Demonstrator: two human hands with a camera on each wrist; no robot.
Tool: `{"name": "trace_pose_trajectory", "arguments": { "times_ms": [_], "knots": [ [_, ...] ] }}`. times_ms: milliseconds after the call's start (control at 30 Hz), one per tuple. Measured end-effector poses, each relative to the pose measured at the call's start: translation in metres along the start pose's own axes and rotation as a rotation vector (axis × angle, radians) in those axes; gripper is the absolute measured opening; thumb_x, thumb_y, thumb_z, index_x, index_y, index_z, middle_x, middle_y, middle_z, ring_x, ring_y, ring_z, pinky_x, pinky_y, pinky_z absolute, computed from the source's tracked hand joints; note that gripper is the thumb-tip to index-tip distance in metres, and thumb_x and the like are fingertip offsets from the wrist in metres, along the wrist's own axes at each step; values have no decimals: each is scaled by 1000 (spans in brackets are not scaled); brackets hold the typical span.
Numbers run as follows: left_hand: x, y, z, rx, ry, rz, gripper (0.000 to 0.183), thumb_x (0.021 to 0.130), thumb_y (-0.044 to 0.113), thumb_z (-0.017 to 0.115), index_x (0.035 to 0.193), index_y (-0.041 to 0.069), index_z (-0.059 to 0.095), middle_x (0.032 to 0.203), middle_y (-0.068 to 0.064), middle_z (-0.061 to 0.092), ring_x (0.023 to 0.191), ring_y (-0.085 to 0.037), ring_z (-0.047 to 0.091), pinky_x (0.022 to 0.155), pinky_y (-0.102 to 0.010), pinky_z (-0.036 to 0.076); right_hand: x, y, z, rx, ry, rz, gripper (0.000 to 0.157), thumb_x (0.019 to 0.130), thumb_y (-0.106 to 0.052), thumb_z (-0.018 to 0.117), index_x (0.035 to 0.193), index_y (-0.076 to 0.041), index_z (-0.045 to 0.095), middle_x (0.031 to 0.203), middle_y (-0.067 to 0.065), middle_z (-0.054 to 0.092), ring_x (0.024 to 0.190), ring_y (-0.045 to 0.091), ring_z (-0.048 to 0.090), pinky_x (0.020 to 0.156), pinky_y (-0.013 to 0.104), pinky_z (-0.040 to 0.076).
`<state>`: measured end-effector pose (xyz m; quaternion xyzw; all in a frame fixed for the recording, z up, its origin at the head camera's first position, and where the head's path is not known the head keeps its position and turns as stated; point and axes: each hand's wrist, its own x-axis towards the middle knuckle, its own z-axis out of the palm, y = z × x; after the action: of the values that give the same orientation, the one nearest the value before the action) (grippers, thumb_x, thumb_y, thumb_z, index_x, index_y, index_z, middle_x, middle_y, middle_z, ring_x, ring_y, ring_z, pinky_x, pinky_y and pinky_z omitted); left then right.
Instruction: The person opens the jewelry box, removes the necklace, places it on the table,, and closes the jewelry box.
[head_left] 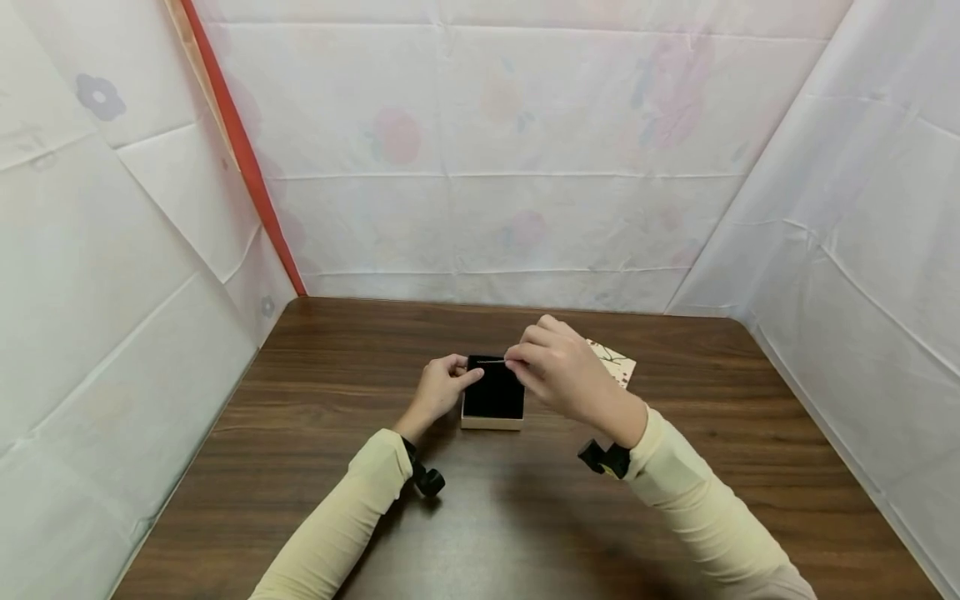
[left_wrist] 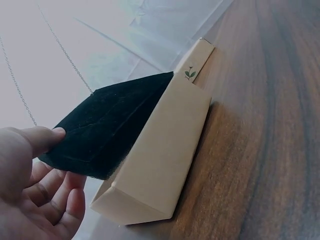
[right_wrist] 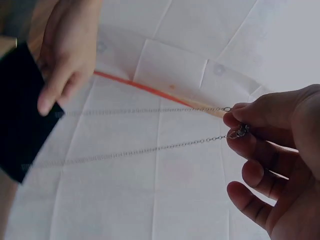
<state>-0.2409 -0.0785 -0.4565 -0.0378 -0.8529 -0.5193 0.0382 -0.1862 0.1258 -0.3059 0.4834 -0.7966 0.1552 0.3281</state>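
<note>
A small cream cardboard box (head_left: 491, 423) sits on the table with a black velvet pad (head_left: 493, 392) at its top; the left wrist view shows this pad tilted up out of the box. My left hand (head_left: 438, 387) pinches one corner of the pad, thumb on top and fingers beneath. Between thumb and fingertips, my right hand (right_wrist: 280, 145) pinches the ends of a thin silver necklace chain (right_wrist: 192, 144), close to the clasp. Two strands run taut from there to the pad's edge. The pad's underside is mostly hidden.
A cream printed box lid (head_left: 621, 363) lies behind my right hand on the brown wooden table (head_left: 300, 467). White patterned sheets (head_left: 480, 150) enclose the back and both sides, with a red strip (head_left: 247, 158) at the left corner.
</note>
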Motion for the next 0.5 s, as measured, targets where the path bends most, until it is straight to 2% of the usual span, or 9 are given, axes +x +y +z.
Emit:
{"name": "trace_pose_trajectory", "arguments": {
  "times_ms": [233,500],
  "knots": [
    [-4,1,-1,-16,-35,41,34,88,23,72,108,-4,68,81,-11,70,67,-10,57,69,-28,49,16,25,-13,-28,-18,-22,5,79,-5,78,83,-6,74,75,4,65,69,20,50,64,30,42],
    [-4,1,0,-12,-39,80,33,89,23,72,109,-4,68,82,-10,69,67,-9,56,67,-26,49,31,48,-19,-46,-63,15,4,85,-6,73,84,-3,74,75,7,67,68,23,50,64,33,41]
  ]
}}
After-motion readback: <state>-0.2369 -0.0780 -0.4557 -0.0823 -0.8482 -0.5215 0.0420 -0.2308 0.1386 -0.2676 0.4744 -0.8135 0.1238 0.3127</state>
